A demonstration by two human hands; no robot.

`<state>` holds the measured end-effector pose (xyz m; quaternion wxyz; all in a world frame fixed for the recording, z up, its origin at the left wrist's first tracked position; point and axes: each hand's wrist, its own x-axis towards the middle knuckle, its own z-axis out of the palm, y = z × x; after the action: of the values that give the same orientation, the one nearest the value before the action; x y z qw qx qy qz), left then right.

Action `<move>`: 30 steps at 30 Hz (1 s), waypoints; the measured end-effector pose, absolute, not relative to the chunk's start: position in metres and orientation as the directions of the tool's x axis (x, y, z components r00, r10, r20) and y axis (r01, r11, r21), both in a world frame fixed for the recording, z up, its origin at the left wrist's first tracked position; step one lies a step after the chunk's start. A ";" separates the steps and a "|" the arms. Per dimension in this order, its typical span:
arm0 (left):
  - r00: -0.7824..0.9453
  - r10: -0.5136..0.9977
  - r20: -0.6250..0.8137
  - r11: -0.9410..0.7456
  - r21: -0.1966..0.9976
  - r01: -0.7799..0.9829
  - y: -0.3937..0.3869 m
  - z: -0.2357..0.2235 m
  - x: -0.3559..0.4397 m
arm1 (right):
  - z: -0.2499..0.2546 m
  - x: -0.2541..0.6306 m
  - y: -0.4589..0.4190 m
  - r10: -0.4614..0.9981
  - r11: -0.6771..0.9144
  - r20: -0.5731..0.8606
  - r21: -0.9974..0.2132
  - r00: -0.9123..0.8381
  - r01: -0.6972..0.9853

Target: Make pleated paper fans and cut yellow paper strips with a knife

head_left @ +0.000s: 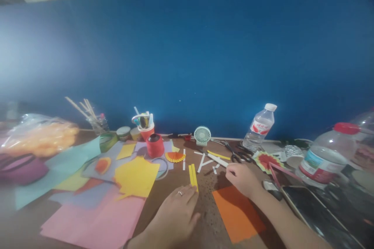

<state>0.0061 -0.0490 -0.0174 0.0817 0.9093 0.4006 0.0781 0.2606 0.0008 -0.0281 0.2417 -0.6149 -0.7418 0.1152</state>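
Observation:
My left hand [179, 208], with a ring on one finger, lies flat with fingers stretched out. Its fingertips press on the lower end of a folded yellow paper strip [192, 174] on the brown table. My right hand [240, 177] is closed at the near end of a slim white stick-like piece [217, 160]; what exactly it is I cannot make out. Beneath the right forearm lies a sheet of orange paper [233, 212]. White paper strips [201, 162] are scattered ahead of both hands, and an orange pleated paper fan [175, 156] rests to their left.
Coloured paper sheets [96, 218] spread over the left side. Along the back stand a red cup [147, 132] of tools, a small fan [202, 135], black scissors [235, 155] and a water bottle [260, 126]. A larger bottle [327, 157] and a phone [315, 210] are at right.

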 end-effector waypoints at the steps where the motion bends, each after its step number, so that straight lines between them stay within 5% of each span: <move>1: 0.661 0.746 0.081 -0.661 0.212 0.719 -0.047 -0.016 0.005 | -0.026 0.261 0.000 0.967 0.238 0.195 -0.467 -0.163 0.852; 11: 0.646 0.728 0.230 -0.684 0.309 0.661 -0.042 -0.007 0.003 | -0.017 0.236 -0.021 0.940 0.278 -0.029 -0.511 -0.340 0.813; 20: 0.607 0.776 0.173 -0.629 0.289 0.722 -0.037 -0.011 0.001 | -0.031 0.190 -0.034 0.868 0.496 0.223 -0.454 -0.444 0.740; 30: 0.594 0.784 0.182 -0.619 0.298 0.726 -0.034 -0.018 0.001 | -0.010 0.198 -0.042 0.973 0.198 -0.029 -0.402 -0.229 0.894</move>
<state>0.0005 -0.0338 -0.0180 0.0967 0.8874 0.4254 0.1490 0.1981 -0.0421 -0.0097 0.1163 -0.6099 -0.7652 0.1701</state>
